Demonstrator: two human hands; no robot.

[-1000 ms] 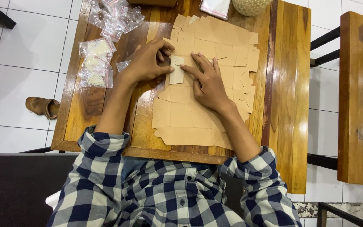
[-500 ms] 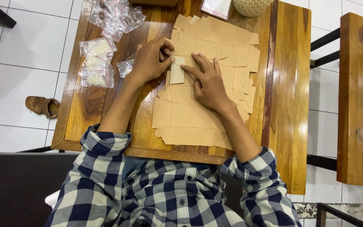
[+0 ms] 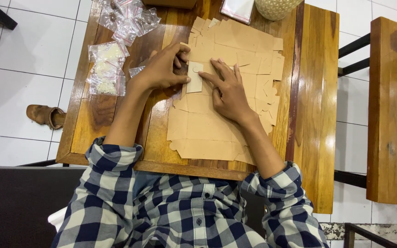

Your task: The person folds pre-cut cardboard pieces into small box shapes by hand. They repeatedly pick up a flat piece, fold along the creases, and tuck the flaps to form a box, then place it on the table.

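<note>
A small pale paper tag (image 3: 194, 78) lies on a spread of flat brown cardboard cut-outs (image 3: 207, 128) on the wooden table (image 3: 93, 119). My left hand (image 3: 161, 69) pinches the tag's left edge between thumb and fingers. My right hand (image 3: 228, 92) rests flat on the cardboard just right of it, with the index fingertip pressing the tag's right side.
Small clear plastic bags with pale contents (image 3: 106, 69) lie at the table's left, more clear bags (image 3: 125, 16) at the far left corner. A woven basket (image 3: 276, 7) and a flat packet (image 3: 237, 9) sit at the far edge. A sandal (image 3: 44, 115) lies on the tiled floor; another wooden table (image 3: 394, 110) stands right.
Both hands stay on the tag with only slight finger shifts; the view has barely moved.
</note>
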